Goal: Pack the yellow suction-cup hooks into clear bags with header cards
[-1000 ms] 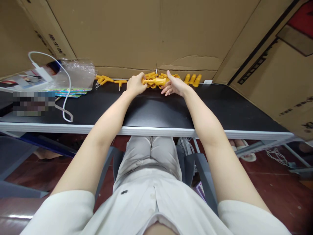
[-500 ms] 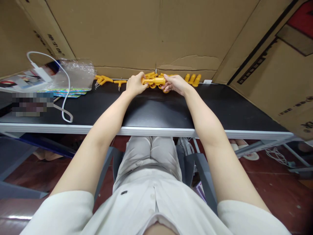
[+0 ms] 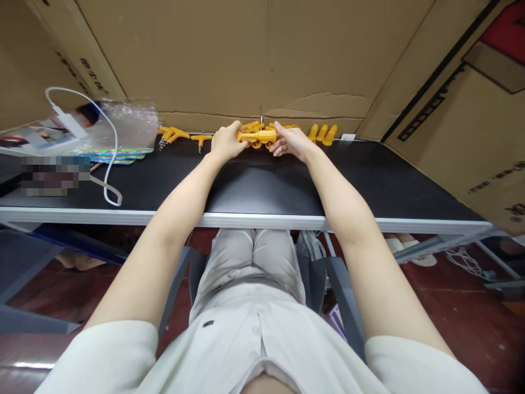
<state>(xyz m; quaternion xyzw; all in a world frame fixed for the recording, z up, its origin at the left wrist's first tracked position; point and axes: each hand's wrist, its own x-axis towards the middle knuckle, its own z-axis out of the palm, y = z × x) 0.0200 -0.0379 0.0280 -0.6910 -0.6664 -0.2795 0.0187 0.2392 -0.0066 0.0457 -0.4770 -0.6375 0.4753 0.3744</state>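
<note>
Near the back of the black table (image 3: 262, 189), a yellow ribbed plastic corkscrew sleeve (image 3: 262, 135) lies sideways between my hands. My left hand (image 3: 226, 141) is closed around its narrow left end. At its wider right end, my right hand (image 3: 294, 142) grips with thumb and curled fingers. Whether a screw is inside the sleeve cannot be seen. More yellow parts (image 3: 251, 126) lie just behind and below it, partly covered. To the left rest yellow T-shaped corkscrew handles (image 3: 177, 133) with metal spirals, one of them (image 3: 200, 138) close to my left hand.
Several yellow sleeves (image 3: 322, 133) stand right of my right hand, beside a small white piece (image 3: 348, 137). Cardboard walls (image 3: 197, 60) close off the back and right. At left lie a clear plastic bag (image 3: 131, 123), a white cable (image 3: 116, 148) and colourful packets (image 3: 118, 157).
The fingers and thumb of my right hand have shifted slightly on the wide end of the sleeve. My left hand keeps its hold, almost still.
</note>
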